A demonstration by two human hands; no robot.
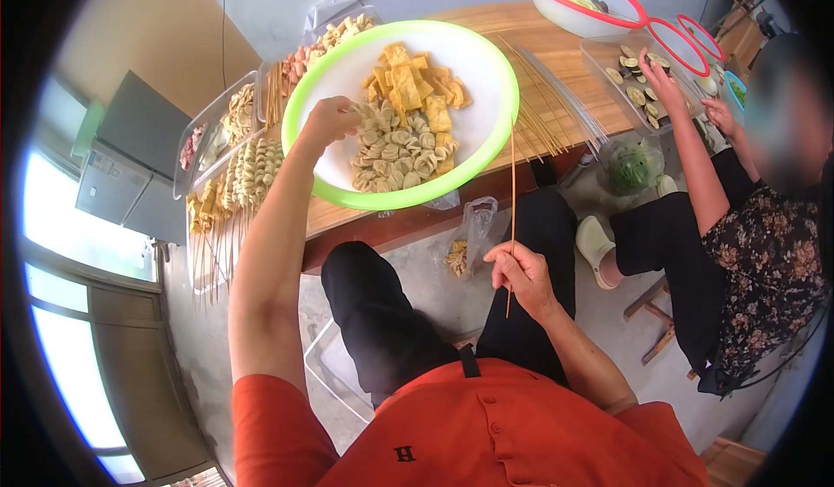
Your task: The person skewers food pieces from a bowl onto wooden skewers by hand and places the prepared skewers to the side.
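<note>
My left hand (334,122) reaches over the left side of a white bowl with a green rim (413,198), its fingers closed on a pale folded bean curd piece (372,117) at the edge of the heap. Around it lie more pale folded pieces (395,155), and behind them a pile of golden fried tofu (407,83). In front of my right thigh, my right hand (524,278) pinches a thin bamboo skewer (513,192). The skewer stands nearly upright, its upper end close to the bowl's right rim, with nothing threaded on it.
Loaded skewers (252,174) fill plastic trays left of the bowl. Bare skewers (539,96) lie on the wooden table (473,19) to the right. A co-worker (764,252) sits at the right by a tray of sliced vegetables (638,83). A plastic bag (476,235) hangs below the table.
</note>
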